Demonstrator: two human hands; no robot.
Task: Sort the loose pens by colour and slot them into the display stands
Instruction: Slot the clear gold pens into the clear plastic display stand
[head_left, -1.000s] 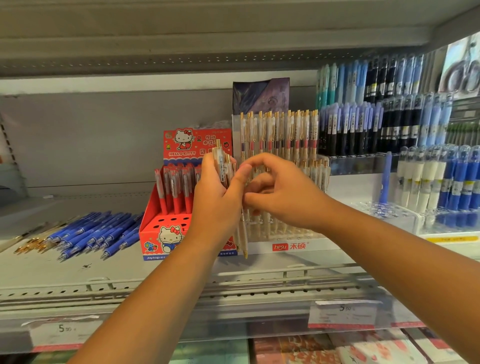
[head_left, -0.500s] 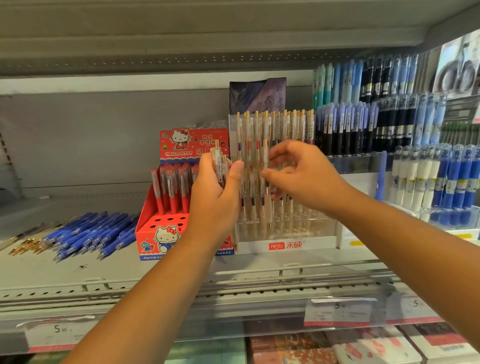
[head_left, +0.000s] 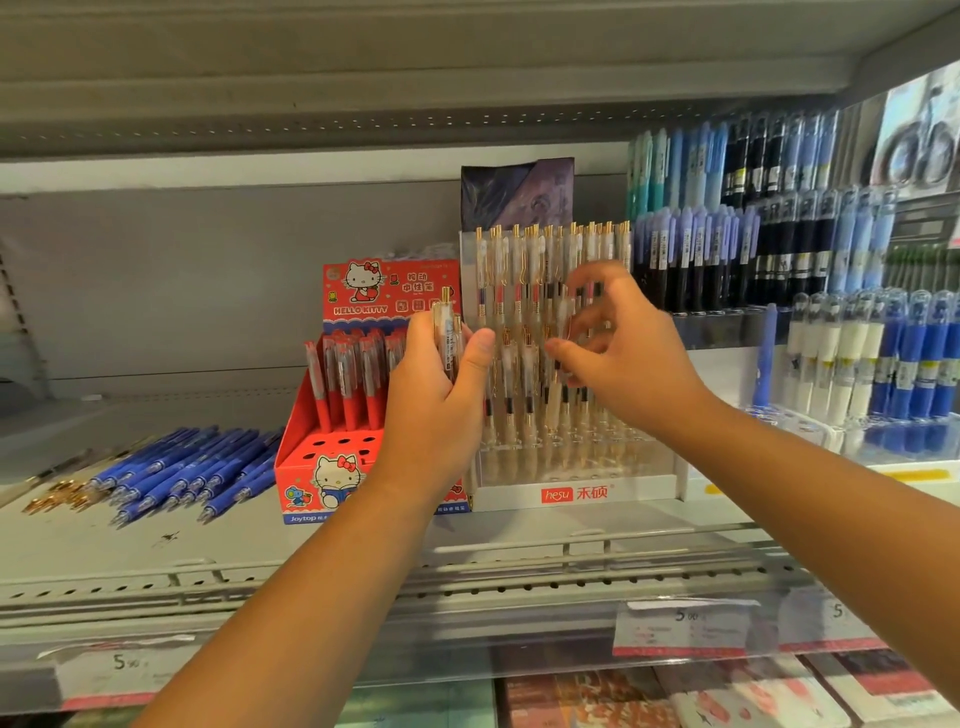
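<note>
In left hand (head_left: 436, 410), pens (head_left: 447, 332) (gold-tipped).

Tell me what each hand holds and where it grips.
Left hand grips a few clear pens round their barrels, gold tops sticking up. Right hand curls before the clear stand; a hold cannot be told.

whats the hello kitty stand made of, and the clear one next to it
Hello Kitty stand: looks like printed cardboard with a matte red finish, going by its flat folded panels and punched holes. Clear stand: probably glossy acrylic or a similar hard plastic, since the pens show through its front wall.
</note>
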